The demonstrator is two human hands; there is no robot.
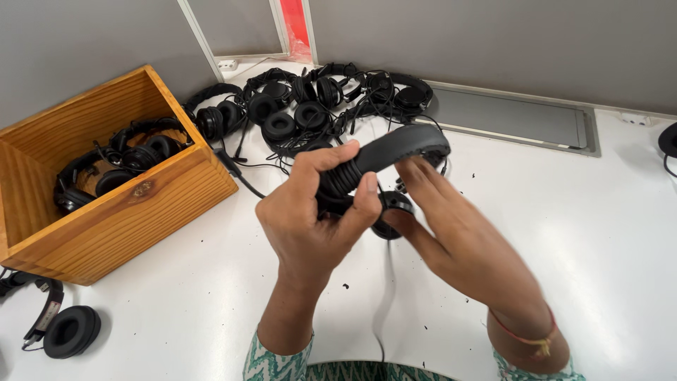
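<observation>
Left hand [310, 219] clamps black headset [384, 166] above table [564, 233], cord wrapped round headband for tidiness. Right hand [451, 233] pinches earcup side, steadying. Headset pile [310, 106] beyond hands; wooden box [106, 212] left holds more.

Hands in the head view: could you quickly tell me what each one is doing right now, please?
Left hand: closed on the black headphones, cable wound around them.
Right hand: fingers on the headphones' band and earcup; full hold cannot be told.

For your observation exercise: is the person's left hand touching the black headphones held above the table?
Touching. The head view shows the left hand wrapped around the black headphones, fingers and thumb closed on the cable-wound part of the band.
</observation>
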